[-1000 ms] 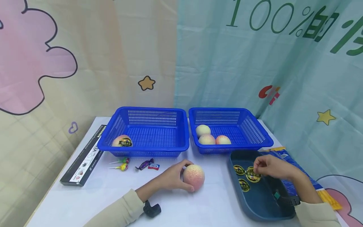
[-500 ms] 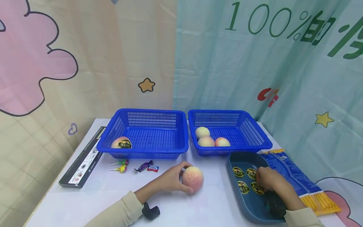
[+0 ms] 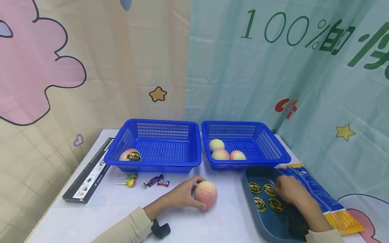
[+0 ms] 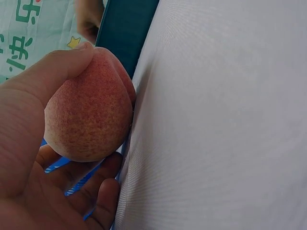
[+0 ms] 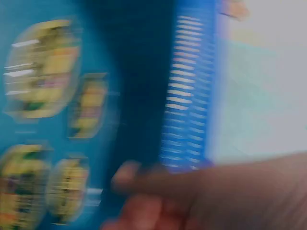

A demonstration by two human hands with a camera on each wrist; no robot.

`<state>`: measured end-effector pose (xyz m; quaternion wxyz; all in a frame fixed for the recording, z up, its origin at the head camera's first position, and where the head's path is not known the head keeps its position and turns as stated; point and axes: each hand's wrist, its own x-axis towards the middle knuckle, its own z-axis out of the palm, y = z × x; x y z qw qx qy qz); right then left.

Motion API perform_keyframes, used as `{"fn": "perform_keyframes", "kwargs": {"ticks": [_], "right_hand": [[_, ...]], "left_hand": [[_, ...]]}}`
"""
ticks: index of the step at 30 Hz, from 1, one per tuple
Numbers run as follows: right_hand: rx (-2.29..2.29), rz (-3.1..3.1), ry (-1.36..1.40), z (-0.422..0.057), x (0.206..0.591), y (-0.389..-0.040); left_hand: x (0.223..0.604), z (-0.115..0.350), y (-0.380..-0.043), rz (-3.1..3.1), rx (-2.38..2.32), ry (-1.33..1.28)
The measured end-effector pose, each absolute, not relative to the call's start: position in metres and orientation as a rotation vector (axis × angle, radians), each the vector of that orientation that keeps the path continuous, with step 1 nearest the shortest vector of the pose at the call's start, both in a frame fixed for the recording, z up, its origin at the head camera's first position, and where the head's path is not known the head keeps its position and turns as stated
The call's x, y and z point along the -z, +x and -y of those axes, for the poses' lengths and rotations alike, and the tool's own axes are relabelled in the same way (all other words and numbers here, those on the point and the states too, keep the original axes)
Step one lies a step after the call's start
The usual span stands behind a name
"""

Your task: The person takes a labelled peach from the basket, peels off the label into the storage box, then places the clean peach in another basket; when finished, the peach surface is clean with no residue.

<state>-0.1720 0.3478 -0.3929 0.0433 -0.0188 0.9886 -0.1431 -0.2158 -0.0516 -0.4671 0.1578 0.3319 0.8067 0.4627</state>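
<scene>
A pink and yellow peach (image 3: 206,194) rests on the white table. My left hand (image 3: 183,195) grips it from the left, thumb in front and fingers behind; the left wrist view shows the thumb pressed against the fuzzy peach (image 4: 91,110). My right hand (image 3: 290,189), fingers curled downward, is over a dark teal tray (image 3: 271,224). Several round black and gold stickers lie in that tray, one sticker (image 3: 269,189) right by the fingertips and another sticker (image 3: 275,205) below it. In the blurred right wrist view I cannot tell whether the right hand (image 5: 192,191) pinches anything.
A blue basket (image 3: 153,166) at the back left holds one peach (image 3: 130,155) bearing a sticker. Several peaches sit in the right blue basket (image 3: 249,165). Lollipops (image 3: 130,183), a purple wrapped candy (image 3: 153,181), a long box (image 3: 88,172) and a blue-yellow bag (image 3: 319,195) lie around.
My right hand has lowered into the tray and curled; a sticker that was at its fingertips now lies among the others, and a lower-right sticker shows. The left hand keeps its grip on the peach.
</scene>
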Motion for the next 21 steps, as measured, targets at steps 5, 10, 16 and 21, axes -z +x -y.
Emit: {"fn": "perform_keyframes", "kwargs": {"ticks": [5, 10, 16, 21], "right_hand": [[0.849, -3.184, -0.375, -0.381, 0.369, -0.193], [0.971, -3.123, -0.242, -0.419, 0.369, -0.230], [0.982, -2.926, -0.185, -0.444, 0.385, -0.250], [1.041, -2.888, -0.172, -0.450, 0.393, -0.253]], "left_hand": [[0.467, 0.052, -0.213, -2.364, -1.245, 1.039], [0.467, 0.052, -0.213, -2.450, -1.120, 1.136], [0.466, 0.047, -0.210, -2.533, -1.049, 1.181], [0.447, 0.042, -0.213, -2.517, -1.125, 1.209]]}}
